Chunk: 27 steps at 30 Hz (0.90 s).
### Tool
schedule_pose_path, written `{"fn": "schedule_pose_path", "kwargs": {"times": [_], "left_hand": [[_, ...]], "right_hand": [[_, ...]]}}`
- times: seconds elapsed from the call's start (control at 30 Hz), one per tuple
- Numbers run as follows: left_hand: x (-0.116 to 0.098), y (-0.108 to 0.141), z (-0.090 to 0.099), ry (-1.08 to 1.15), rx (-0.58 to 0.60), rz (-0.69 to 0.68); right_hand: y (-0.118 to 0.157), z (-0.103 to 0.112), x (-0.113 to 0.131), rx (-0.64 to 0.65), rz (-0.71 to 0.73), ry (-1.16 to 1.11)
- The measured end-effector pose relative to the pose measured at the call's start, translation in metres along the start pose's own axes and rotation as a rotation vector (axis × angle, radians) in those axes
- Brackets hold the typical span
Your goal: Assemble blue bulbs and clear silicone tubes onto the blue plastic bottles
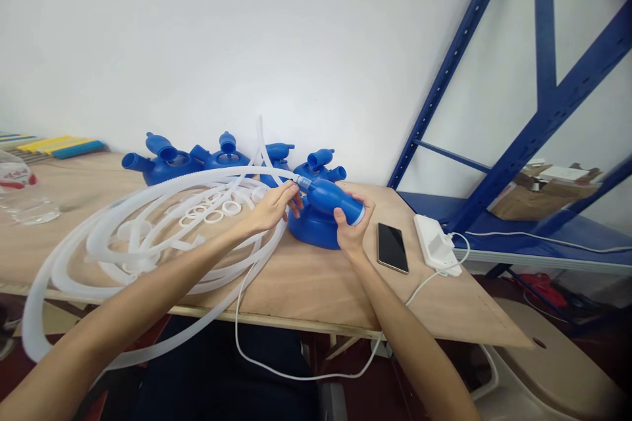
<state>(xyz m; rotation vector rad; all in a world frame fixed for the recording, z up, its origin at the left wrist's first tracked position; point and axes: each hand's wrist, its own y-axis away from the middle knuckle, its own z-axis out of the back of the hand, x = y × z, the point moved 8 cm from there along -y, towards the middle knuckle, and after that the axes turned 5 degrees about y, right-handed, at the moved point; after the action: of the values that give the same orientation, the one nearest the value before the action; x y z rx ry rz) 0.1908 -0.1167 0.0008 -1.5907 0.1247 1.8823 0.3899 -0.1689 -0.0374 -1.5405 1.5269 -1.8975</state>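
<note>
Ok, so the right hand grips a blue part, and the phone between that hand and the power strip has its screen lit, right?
The phone has a dark screen, not lit, in the head view. It lies between the right hand, gripping the blue part, and the power strip.

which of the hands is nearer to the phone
Right. The right hand is just left of the phone; the left hand is farther left, with the right hand between them.
</note>
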Motion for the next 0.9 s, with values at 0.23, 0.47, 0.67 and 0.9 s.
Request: {"fn": "schedule_pose_path", "kwargs": {"times": [0.23, 0.47, 0.67, 0.9], "left_hand": [[-0.001, 0.001, -0.008, 0.268, 0.038, 0.055], [-0.004, 0.004, -0.010, 0.402, 0.000, 0.169], [-0.004, 0.008, -0.001, 0.432, -0.016, 0.295], [0.003, 0.015, 0.003, 0.483, 0.046, 0.556]], "right_hand": [[0.002, -0.002, -0.002, 0.012, -0.001, -0.007], [0.008, -0.005, -0.007, 0.036, 0.046, 0.020], [0.005, -0.007, -0.001, 0.108, 0.206, 0.051], [-0.001, 0.000, 0.007, 0.300, 0.446, 0.133]]}}
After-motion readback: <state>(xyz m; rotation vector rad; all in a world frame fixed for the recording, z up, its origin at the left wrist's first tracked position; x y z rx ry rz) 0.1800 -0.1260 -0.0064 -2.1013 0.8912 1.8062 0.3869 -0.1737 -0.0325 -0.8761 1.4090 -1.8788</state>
